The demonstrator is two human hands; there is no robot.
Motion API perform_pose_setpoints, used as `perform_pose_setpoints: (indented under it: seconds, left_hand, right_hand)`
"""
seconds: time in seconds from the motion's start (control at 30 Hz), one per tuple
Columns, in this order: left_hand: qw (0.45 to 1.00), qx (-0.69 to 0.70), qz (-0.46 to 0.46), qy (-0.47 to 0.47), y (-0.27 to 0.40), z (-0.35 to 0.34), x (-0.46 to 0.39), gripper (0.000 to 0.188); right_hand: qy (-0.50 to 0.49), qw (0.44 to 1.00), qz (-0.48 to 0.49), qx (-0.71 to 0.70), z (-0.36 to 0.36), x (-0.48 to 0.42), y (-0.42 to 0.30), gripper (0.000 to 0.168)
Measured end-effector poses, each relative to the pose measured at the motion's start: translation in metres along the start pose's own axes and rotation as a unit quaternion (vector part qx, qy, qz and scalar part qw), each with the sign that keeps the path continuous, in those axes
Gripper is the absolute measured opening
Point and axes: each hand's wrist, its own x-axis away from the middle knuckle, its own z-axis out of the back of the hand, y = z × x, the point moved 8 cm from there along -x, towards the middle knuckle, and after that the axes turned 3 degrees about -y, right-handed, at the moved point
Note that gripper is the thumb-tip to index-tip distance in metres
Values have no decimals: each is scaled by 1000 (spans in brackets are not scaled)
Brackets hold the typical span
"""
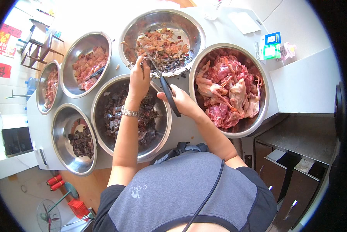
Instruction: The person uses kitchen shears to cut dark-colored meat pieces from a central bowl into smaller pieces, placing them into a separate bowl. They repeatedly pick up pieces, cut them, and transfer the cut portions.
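Note:
My right hand (180, 101) grips scissors (168, 92) with long black handles, and their metal blades point up and left towards my other hand. My left hand (140, 78), with a metal watch on the wrist, pinches a small dark piece (145, 61) at the blade tips; what it is cannot be made out. Both hands meet over the near rim of a large steel basin (201, 34). Inside it lie orange-brown scraps (161, 43) and dark, pebble-like bits (173, 64). Beneath my left forearm stands another steel basin (161, 139) of dark, glossy offal-like pieces (112, 121).
To the right, a steel basin (264, 111) holds raw plucked poultry (237, 92). Further steel basins (65, 84) with pink meat (92, 65) and dark pieces (82, 142) stand left on the white table (180, 127). Printed code cards (272, 46) and a pink cup (288, 50) are far right.

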Motion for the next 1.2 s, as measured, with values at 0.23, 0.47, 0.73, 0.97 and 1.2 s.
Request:
perform_pose_setpoints:
  seconds: [0.23,0.47,0.73,0.97,1.2]
  left_hand:
    - [999,-4,3,39,4,-2,-4,25]
    - [992,87,54,67,-28,6,-8,29]
    - [911,340,212,97,-31,1,-8,29]
    - [912,308,243,121,-29,10,-5,35]
    - [887,351,260,152,-26,18,0,35]
  right_hand:
    - [-9,932,-67,-355,-14,-5,9,47]
    - [-95,813,-109,-565,7,-22,10,55]
    - [117,977,72,162,37,4,-34,54]
    - [184,901,161,358,41,14,-46,53]
    - [186,882,172,398,42,19,-42,42]
